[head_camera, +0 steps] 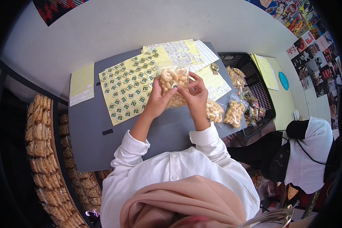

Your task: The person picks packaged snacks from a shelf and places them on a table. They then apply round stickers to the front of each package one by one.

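A clear plastic bag of ring-shaped snacks (171,76) is held up over the table between both hands. My left hand (160,95) grips its left side, and my right hand (194,90) grips the right. Both thumbs rest on a round sticker (175,85) with a green mark on the bag's front. Beneath and to the left lies a yellow sheet of round stickers (122,88), spread across the grey tabletop (88,136). Two more snack bags, one pale and knobbly (235,113) and one partly behind my right wrist (215,111), lie at the table's right side.
A black plastic crate (260,77) beside the table holds bagged snacks. More sticker sheets (182,51) lie at the back, with another yellow sheet (82,85) at far left. Racks of packed snack bags (42,142) stand left. Dark and white cloth items (309,156) are at right.
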### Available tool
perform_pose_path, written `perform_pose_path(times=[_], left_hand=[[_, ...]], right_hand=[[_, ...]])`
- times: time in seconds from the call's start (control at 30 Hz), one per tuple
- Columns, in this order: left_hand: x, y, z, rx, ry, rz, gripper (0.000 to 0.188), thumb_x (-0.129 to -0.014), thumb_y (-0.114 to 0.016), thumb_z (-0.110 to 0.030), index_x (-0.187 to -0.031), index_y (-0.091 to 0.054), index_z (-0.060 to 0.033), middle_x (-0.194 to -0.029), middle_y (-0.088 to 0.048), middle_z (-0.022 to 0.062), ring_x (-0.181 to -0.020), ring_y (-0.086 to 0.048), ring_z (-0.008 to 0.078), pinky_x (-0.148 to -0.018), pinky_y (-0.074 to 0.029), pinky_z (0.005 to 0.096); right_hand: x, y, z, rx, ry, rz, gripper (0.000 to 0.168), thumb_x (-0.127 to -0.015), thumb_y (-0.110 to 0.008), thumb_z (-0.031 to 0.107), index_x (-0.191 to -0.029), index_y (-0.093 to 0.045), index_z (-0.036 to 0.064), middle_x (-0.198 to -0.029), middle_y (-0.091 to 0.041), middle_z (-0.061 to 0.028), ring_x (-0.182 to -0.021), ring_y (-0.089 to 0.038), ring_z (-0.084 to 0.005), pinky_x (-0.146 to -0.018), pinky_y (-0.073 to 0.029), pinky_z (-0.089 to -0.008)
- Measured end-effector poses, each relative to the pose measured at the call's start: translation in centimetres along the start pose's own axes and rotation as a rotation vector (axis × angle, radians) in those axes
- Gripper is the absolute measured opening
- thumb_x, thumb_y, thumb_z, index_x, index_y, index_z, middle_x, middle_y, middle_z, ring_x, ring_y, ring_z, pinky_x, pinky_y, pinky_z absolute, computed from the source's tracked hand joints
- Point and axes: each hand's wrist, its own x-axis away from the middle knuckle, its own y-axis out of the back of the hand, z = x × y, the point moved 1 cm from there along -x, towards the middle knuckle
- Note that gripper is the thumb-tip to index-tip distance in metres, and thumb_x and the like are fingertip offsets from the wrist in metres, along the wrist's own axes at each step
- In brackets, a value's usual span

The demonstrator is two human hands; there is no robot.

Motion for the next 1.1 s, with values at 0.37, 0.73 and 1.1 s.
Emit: perform_pose_path(times=[0.37, 0.73, 1.1], left_hand=[[0.5, -0.7, -0.7, -0.027, -0.006, 0.089, 0.050, -0.081, -0.050, -0.002, -0.121, -0.020, -0.0001, -0.116, -0.040, 0.0105, -0.108, -0.041, 0.0135, -0.090, -0.036, 0.0268], [0.5, -1.7, -0.6, -0.001, -0.024, -0.067, 0.037, -0.086, -0.049, -0.012, -0.117, -0.032, 0.0005, -0.110, -0.046, 0.0090, -0.103, -0.045, 0.0125, -0.088, -0.036, 0.0255], [2.8, -2.3, -1.1, -0.061, -0.025, -0.120, 0.048, -0.082, -0.053, -0.005, -0.121, -0.025, -0.0007, -0.114, -0.042, 0.0093, -0.105, -0.044, 0.0134, -0.086, -0.038, 0.0262]], right_hand=[[-0.5, 0.1, 2.3, -0.024, -0.196, -0.027, 0.053, -0.071, -0.065, 0.002, -0.111, -0.031, -0.002, -0.102, -0.049, -0.0164, -0.089, -0.057, -0.0197, -0.065, -0.050, -0.0232], [0.6, 1.0, 3.6, -0.053, -0.141, 0.263, 0.079, -0.075, -0.058, 0.000, -0.133, -0.006, 0.002, -0.119, -0.039, -0.0210, -0.108, -0.046, -0.0240, -0.085, -0.042, -0.0306], [0.6, 1.2, 3.3, -0.066, -0.237, 0.246, 0.085, -0.072, -0.062, -0.001, -0.134, -0.003, 0.003, -0.107, -0.047, -0.0186, -0.096, -0.053, -0.0221, -0.075, -0.048, -0.0277]])
